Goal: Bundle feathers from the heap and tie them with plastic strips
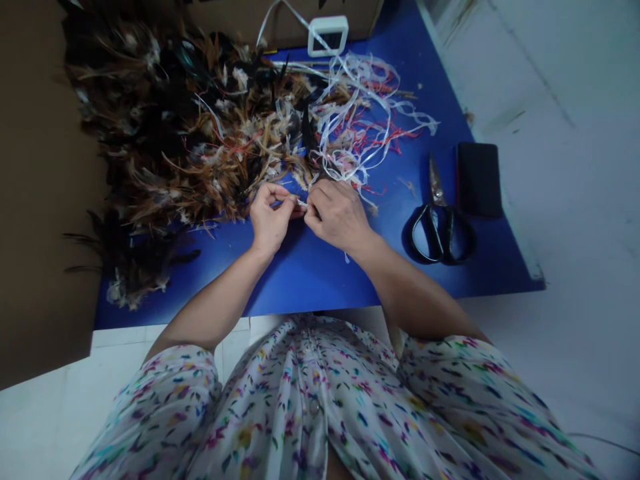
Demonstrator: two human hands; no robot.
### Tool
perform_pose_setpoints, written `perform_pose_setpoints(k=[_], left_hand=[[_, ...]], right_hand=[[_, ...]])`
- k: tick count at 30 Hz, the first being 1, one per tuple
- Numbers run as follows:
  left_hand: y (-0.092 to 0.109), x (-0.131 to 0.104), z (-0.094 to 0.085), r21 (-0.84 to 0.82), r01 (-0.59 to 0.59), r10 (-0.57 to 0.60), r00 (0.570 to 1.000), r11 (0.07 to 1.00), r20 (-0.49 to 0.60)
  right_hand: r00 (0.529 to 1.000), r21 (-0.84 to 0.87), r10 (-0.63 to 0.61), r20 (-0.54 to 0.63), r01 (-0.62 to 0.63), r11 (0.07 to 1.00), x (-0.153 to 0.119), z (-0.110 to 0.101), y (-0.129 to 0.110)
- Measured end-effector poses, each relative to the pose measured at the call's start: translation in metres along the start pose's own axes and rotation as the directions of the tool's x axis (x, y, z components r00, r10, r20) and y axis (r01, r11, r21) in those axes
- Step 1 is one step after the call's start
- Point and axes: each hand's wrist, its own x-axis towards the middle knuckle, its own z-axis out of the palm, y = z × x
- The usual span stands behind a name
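My left hand (270,217) and my right hand (337,212) meet above the front of the blue table, fingertips almost touching. Both are closed in a pinch on a thin whitish strand (301,203), perhaps ribbon or the base of a feather; its exact kind is too small to tell. Just beyond my fingers spreads a large heap of brown and black feathers (200,160). A tangle of white ribbon (375,100) lies past my right hand, mixed with red threads (370,137). A white end hangs below my right wrist.
Black-handled scissors (439,223) lie on the blue table (320,287) at the right, beside a dark flat case (479,179). A small white-framed device (327,36) stands at the back. Cardboard (45,187) rises at the left, with a small feather bunch (137,267) near it.
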Motion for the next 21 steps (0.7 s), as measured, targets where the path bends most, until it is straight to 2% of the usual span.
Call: perform_pose_setpoints(k=[6, 10, 13, 15, 17, 19, 21], left_hand=[[0.0, 0.003, -0.001, -0.03, 0.084, -0.084, 0.996, 0.996, 0.004], [-0.003, 0.009, -0.006, -0.035, 0.099, -0.097, 0.994, 0.994, 0.041], [-0.001, 0.01, -0.011, 0.028, 0.05, -0.053, 0.992, 0.998, 0.115], [0.005, 0.009, -0.013, 0.161, -0.052, 0.027, 0.988, 0.986, 0.153], [0.012, 0.007, -0.015, 0.338, -0.225, 0.155, 0.963, 0.914, 0.221], [0.018, 0.005, -0.015, 0.462, -0.436, 0.309, 0.893, 0.772, 0.326], [0.02, 0.004, -0.015, 0.497, -0.586, 0.421, 0.808, 0.64, 0.412]], right_hand=[[0.993, 0.181, 0.096, 0.073, -0.107, 0.978, 0.002, -0.004, 0.001], [0.982, 0.412, 0.136, 0.127, -0.177, 0.894, 0.005, -0.01, 0.009], [0.968, 0.504, 0.202, 0.151, -0.251, 0.826, 0.008, -0.015, 0.017], [0.961, 0.538, 0.237, 0.143, -0.276, 0.796, 0.01, -0.018, 0.022], [0.959, 0.562, 0.248, 0.137, -0.282, 0.778, 0.011, -0.02, 0.026], [0.96, 0.583, 0.238, 0.149, -0.279, 0.763, 0.011, -0.023, 0.028], [0.962, 0.609, 0.212, 0.17, -0.272, 0.745, 0.012, -0.023, 0.029]])
